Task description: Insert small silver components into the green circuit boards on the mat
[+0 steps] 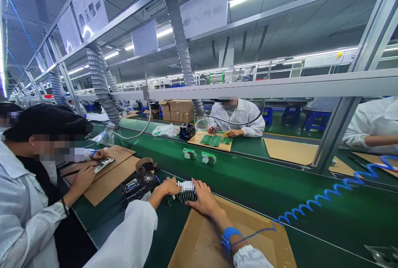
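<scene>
My left hand [169, 186] and my right hand [201, 196] press from both sides on a stack of small white-edged circuit boards [185, 191], fingers curled round its ends. The stack stands on edge at the near rim of the green conveyor belt [280, 189], just beyond a brown cardboard mat [211, 239]. A blue wrist strap [229, 235] sits on my right wrist, and its blue coiled cord [326, 195] runs off to the right.
A black soldering station [138, 183] stands left of my hands. Two small board stacks [199, 156] lie on the belt. A person at my left holds a tool over cardboard [105, 168]. Across the belt another person works on green boards [216, 139]. Grey ducts hang overhead.
</scene>
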A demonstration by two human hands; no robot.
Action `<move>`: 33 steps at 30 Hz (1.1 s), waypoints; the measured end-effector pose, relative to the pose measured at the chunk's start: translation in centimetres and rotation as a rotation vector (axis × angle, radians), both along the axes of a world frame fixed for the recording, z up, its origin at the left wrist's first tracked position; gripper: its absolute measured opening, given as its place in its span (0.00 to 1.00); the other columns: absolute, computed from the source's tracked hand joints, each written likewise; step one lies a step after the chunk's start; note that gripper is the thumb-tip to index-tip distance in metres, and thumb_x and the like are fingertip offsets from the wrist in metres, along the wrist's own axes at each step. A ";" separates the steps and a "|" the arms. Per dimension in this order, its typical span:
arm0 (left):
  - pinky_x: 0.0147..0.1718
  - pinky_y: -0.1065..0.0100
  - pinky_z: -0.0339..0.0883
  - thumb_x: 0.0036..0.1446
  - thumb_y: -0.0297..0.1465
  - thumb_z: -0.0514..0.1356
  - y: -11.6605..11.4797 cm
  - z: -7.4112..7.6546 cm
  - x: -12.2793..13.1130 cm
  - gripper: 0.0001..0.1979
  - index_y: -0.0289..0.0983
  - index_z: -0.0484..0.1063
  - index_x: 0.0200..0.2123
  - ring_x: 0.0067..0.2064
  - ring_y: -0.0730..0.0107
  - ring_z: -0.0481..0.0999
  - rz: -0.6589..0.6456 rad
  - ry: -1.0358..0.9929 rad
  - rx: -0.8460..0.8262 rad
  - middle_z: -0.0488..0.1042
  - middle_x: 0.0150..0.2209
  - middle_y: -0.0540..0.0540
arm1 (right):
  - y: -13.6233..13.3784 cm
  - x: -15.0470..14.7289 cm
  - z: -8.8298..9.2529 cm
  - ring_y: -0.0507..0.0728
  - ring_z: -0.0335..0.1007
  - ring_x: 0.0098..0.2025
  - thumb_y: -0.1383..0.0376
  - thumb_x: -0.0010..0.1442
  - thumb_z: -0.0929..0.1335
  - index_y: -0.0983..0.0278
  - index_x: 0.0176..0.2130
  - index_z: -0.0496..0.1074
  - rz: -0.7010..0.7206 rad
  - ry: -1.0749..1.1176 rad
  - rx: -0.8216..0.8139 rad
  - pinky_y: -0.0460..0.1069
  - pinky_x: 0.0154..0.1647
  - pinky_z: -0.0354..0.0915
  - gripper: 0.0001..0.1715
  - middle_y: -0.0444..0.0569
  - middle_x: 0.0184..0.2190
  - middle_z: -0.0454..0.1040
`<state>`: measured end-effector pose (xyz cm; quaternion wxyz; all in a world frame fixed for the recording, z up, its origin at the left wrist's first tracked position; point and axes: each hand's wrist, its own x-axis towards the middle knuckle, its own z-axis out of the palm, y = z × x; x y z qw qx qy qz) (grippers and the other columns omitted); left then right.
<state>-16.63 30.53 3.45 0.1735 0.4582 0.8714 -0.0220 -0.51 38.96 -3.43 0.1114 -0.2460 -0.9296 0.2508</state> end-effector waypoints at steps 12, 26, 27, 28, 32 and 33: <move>0.57 0.45 0.66 0.62 0.45 0.62 -5.1 -1.5 2.9 0.27 0.38 0.66 0.60 0.58 0.52 0.71 0.051 0.004 0.030 0.69 0.60 0.39 | 3.6 -1.3 1.0 0.66 0.63 0.59 0.48 0.44 0.79 0.65 0.67 0.62 0.373 0.009 0.028 0.55 0.63 0.58 0.59 0.58 0.61 0.67; 0.69 0.49 0.39 0.37 0.58 0.66 -10.4 -5.2 4.7 0.66 0.37 0.41 0.73 0.74 0.41 0.40 0.185 0.042 0.194 0.42 0.74 0.40 | 2.2 -3.3 0.4 0.70 0.56 0.65 0.44 0.39 0.80 0.65 0.70 0.57 0.560 0.024 -0.038 0.61 0.69 0.50 0.69 0.61 0.66 0.60; 0.69 0.50 0.41 0.37 0.59 0.66 -10.3 -5.4 4.6 0.67 0.37 0.40 0.73 0.74 0.43 0.40 0.173 0.032 0.206 0.42 0.74 0.41 | 2.0 -3.3 0.3 0.69 0.57 0.64 0.44 0.40 0.79 0.66 0.69 0.58 0.561 0.045 -0.037 0.60 0.69 0.50 0.67 0.61 0.65 0.61; 0.69 0.51 0.43 0.38 0.59 0.66 -10.2 -5.7 4.5 0.66 0.36 0.39 0.73 0.73 0.44 0.43 0.166 0.021 0.216 0.43 0.74 0.41 | 2.0 -3.2 0.2 0.69 0.58 0.64 0.44 0.42 0.79 0.67 0.69 0.59 0.561 0.063 -0.035 0.59 0.69 0.50 0.65 0.61 0.64 0.62; 0.68 0.60 0.48 0.45 0.56 0.63 -10.4 -6.9 4.2 0.59 0.38 0.42 0.73 0.72 0.53 0.51 0.150 -0.015 0.270 0.53 0.72 0.44 | 1.8 -3.2 0.3 0.68 0.60 0.62 0.46 0.45 0.78 0.66 0.68 0.60 0.583 0.073 -0.033 0.58 0.68 0.52 0.61 0.60 0.62 0.65; 0.68 0.61 0.48 0.46 0.55 0.62 -10.6 -7.2 4.2 0.57 0.38 0.42 0.72 0.72 0.54 0.51 0.152 -0.018 0.283 0.54 0.72 0.45 | 1.7 -3.2 0.3 0.68 0.60 0.62 0.46 0.45 0.78 0.66 0.68 0.60 0.597 0.072 -0.035 0.58 0.67 0.53 0.60 0.60 0.62 0.65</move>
